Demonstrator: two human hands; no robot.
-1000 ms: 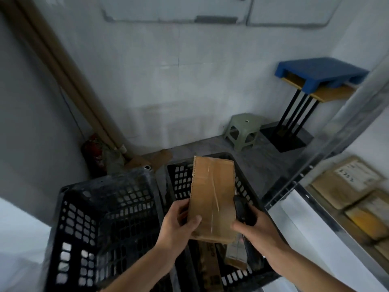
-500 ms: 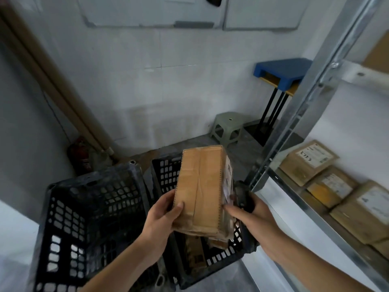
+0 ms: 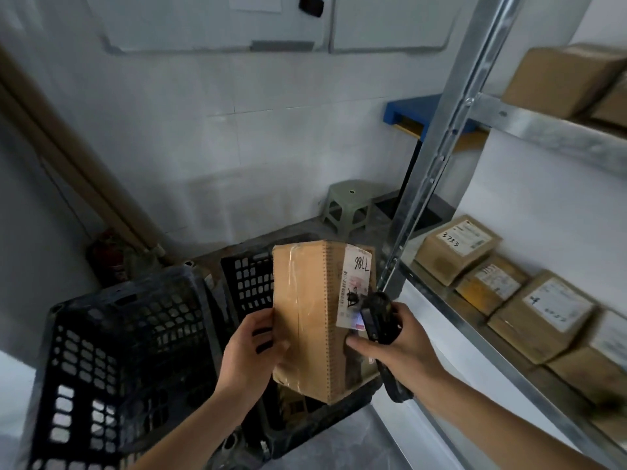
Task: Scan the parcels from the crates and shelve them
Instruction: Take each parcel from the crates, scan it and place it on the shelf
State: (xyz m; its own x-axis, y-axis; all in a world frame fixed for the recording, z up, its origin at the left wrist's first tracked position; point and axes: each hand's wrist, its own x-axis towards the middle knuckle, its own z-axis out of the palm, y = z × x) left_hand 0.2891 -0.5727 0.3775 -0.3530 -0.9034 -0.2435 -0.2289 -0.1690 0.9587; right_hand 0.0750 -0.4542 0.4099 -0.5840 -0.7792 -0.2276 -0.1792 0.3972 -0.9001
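A tall brown cardboard parcel [image 3: 305, 317] with a white label marked 7786 stands upright above the right black crate [image 3: 247, 283]. My left hand [image 3: 252, 351] grips its left side. My right hand [image 3: 397, 347] holds a black handheld scanner [image 3: 378, 315] against the label, with the thumb touching the parcel's right edge. More parcels lie deep in the right crate [image 3: 291, 401]. A second black crate [image 3: 112, 361] stands on the left.
A metal shelf rack [image 3: 437, 147] stands at the right, with several labelled parcels [image 3: 458, 252] on its lower shelf and boxes [image 3: 563, 79] on the upper one. A green stool [image 3: 349, 208], a blue pallet [image 3: 414, 113] and a red extinguisher [image 3: 105, 256] stand along the wall.
The parcel has turned so its labelled side faces me, and the scanner has come up onto the label. The view has swung right toward the shelves.
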